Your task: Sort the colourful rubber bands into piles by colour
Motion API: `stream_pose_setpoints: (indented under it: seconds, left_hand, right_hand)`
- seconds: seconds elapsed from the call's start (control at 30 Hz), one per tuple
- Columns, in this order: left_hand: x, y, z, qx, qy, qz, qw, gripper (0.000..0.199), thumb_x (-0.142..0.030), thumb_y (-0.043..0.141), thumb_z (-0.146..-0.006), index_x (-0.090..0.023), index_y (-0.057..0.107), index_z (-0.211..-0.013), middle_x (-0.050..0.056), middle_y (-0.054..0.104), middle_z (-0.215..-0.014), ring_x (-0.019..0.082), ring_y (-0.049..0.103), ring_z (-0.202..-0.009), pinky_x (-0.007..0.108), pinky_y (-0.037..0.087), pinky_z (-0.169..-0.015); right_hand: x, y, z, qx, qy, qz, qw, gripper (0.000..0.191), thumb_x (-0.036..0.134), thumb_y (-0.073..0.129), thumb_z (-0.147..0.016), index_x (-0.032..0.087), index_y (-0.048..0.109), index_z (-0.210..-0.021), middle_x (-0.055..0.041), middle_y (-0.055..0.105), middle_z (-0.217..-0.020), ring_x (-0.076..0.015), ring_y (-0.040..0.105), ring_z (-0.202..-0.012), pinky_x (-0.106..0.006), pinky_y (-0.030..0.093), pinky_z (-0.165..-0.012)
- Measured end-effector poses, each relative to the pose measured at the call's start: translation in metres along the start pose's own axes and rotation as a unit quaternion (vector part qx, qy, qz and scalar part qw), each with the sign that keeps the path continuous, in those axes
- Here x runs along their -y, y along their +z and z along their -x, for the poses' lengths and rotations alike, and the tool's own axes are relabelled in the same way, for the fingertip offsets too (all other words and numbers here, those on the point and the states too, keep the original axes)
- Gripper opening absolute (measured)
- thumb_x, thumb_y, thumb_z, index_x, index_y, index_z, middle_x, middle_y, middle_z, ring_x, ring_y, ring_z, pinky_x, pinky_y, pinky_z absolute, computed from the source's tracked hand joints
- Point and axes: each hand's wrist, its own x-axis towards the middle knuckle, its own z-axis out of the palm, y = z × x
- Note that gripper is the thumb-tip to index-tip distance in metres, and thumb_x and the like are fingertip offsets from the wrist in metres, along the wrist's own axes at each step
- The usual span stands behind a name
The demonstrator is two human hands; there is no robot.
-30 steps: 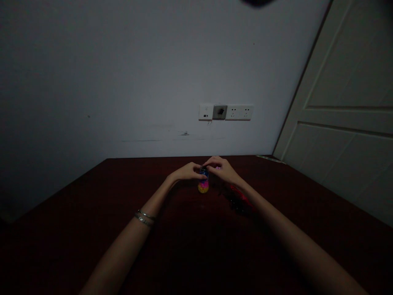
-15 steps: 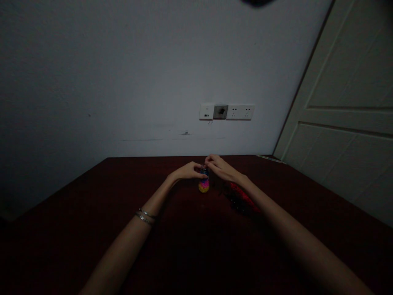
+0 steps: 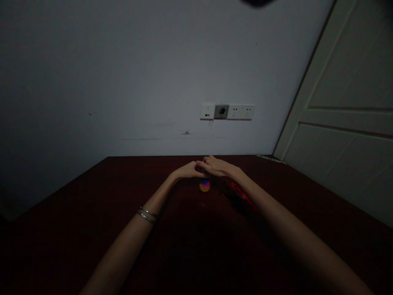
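A small jar with yellow, pink and blue contents stands on the dark red table. My left hand is closed round its upper part from the left. Over the jar's top lies my right hand, its fingers bent and touching my left hand; they hide the top, and whether they hold anything cannot be made out. Just below my right wrist is a shiny red and dark item, partly covered by the forearm.
Behind the table rises a pale wall with a row of sockets. A light panelled door stands at the right. A thin flat strip lies at the table's back right edge.
My right hand has moved slightly left and down over the jar's top, covering more of it. My left hand stays round the jar.
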Motion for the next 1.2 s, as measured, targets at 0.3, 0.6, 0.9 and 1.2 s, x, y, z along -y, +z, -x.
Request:
stream_pose_setpoints:
  seconds: [0.3, 0.6, 0.9, 1.2]
  left_hand:
    - [-0.014, -0.001, 0.004, 0.014, -0.032, 0.007, 0.999, 0.036, -0.036, 0.066, -0.065, -0.011, 0.064, -0.09, 0.004, 0.064, -0.081, 0.015, 0.055, -0.074, 0.027, 0.041, -0.072]
    - [-0.019, -0.005, 0.006, 0.014, -0.029, 0.002, 0.999, 0.04, -0.034, 0.066, -0.065, -0.012, 0.063, -0.098, 0.005, 0.062, -0.087, 0.015, 0.054, -0.076, 0.027, 0.04, -0.071]
    - [-0.043, -0.042, 0.026, -0.066, -0.061, -0.049, 0.995, 0.041, -0.036, 0.058, -0.071, -0.014, 0.06, -0.106, 0.007, 0.063, -0.089, 0.012, 0.052, -0.069, 0.021, 0.036, -0.059]
    - [-0.047, -0.05, 0.029, -0.092, -0.057, -0.098, 0.989, 0.031, -0.039, 0.054, -0.073, -0.014, 0.067, -0.086, 0.003, 0.063, -0.075, 0.011, 0.051, -0.066, 0.02, 0.036, -0.059]
  right_hand:
    - [-0.01, -0.011, 0.013, -0.077, -0.017, -0.082, 0.994, 0.052, 0.041, 0.025, -0.091, 0.013, 0.065, -0.073, -0.0088, 0.059, -0.084, -0.0157, 0.053, -0.075, -0.028, 0.039, -0.074]
    - [-0.046, -0.012, 0.029, -0.186, 0.018, -0.113, 0.976, 0.047, 0.038, 0.028, -0.09, 0.014, 0.065, -0.074, -0.0069, 0.062, -0.084, -0.0163, 0.055, -0.08, -0.028, 0.039, -0.078]
    - [-0.114, 0.038, 0.042, 0.049, 0.099, -0.011, 0.994, 0.029, 0.008, 0.047, -0.068, 0.014, 0.068, -0.087, -0.0051, 0.067, -0.084, -0.0164, 0.06, -0.076, -0.023, 0.041, -0.068]
    - [-0.114, 0.05, 0.039, 0.086, 0.1, -0.021, 0.991, 0.031, 0.003, 0.043, -0.064, 0.014, 0.069, -0.076, -0.0053, 0.069, -0.079, -0.0146, 0.06, -0.071, -0.021, 0.042, -0.066]
